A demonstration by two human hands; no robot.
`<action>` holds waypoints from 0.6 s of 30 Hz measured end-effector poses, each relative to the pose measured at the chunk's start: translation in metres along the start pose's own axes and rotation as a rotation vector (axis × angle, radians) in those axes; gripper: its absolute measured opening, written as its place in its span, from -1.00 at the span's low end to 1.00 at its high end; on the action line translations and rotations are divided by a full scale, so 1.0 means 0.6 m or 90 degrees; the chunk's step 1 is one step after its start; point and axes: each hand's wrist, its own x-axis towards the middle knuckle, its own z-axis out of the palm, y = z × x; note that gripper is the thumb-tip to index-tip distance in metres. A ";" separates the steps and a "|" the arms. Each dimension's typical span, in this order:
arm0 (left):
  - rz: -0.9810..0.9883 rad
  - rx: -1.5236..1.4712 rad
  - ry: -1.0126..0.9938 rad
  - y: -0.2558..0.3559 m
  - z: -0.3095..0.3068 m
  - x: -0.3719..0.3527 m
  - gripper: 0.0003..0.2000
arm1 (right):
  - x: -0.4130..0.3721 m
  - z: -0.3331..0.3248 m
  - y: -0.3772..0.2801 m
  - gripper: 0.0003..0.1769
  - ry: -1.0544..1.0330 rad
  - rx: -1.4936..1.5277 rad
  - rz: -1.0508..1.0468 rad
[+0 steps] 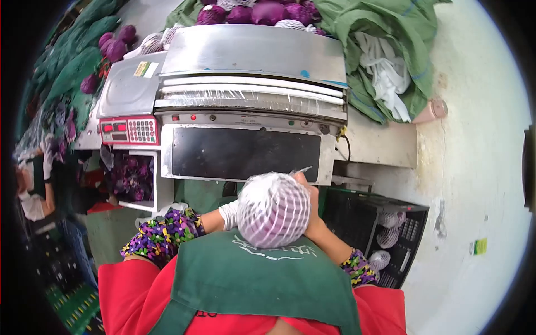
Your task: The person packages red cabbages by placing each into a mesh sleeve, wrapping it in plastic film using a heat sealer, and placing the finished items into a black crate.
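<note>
A round purple cabbage (pixel 273 209) in white foam netting, with film around it, is held up in front of the green apron. My left hand (pixel 229 215), in a white glove, is at its left side, its fingers hidden behind the cabbage. My right hand (pixel 308 192) is bare and wraps round the cabbage's right side, near a loose tip of film. Beyond them stands the wrapping machine, with its black plate (pixel 245 153) and a film roller (pixel 251 99).
A scale (pixel 129 129) stands left of the machine, above a white bin (pixel 163 184) of purple leaves. At right, a black crate (pixel 363 218) holds netted cabbages. Purple cabbages (pixel 240 14) and a green sack (pixel 416 33) lie behind. Another person's gloved hand (pixel 48 159) shows at far left.
</note>
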 end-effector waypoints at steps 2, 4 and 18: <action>0.245 0.674 0.063 0.070 0.148 -0.095 -0.55 | 0.006 -0.002 -0.037 -0.81 0.059 -0.120 -0.099; 0.013 0.109 0.101 0.140 0.151 -0.101 -0.41 | -0.005 0.017 -0.049 -0.83 0.095 -0.153 -0.102; 0.319 0.761 -0.037 0.125 0.227 -0.195 -0.65 | -0.103 0.130 -0.036 -0.65 -0.063 0.608 0.355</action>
